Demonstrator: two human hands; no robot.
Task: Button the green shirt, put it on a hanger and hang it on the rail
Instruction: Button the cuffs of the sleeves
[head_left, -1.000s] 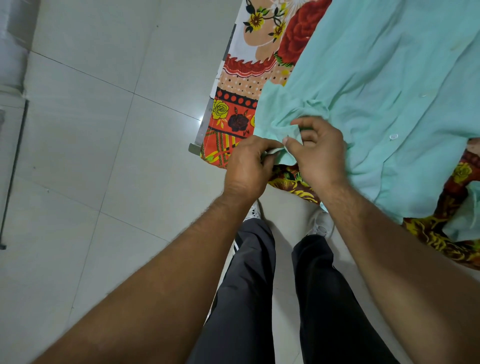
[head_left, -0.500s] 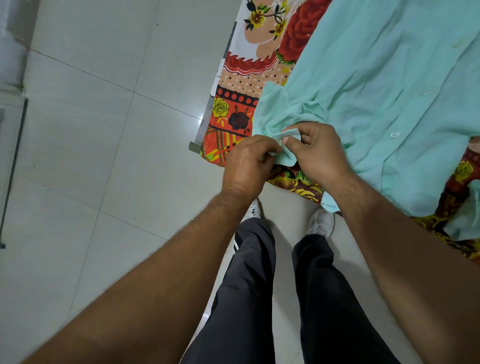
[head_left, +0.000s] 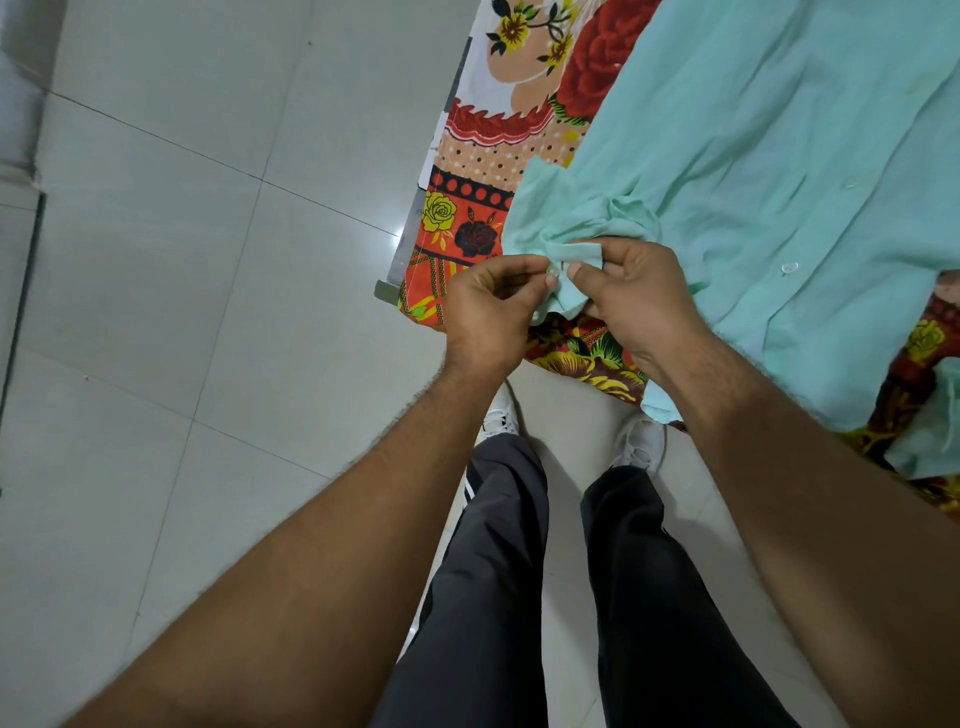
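Left hand (head_left: 491, 306) now pinches a button (head_left: 552, 270), right hand (head_left: 636, 296) grips green shirt (head_left: 753, 156) placket; we judge buttoning just under way.

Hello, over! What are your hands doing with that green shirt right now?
Left hand pinching a button. Right hand gripping the green shirt edge beside it. Shirt lies on the flowered cloth, button not through. Nothing in the way.

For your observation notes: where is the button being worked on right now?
In the head view, the button sits just above centre, pinched between the fingertips of the left hand and right hand, at the shirt edge nearest the person.
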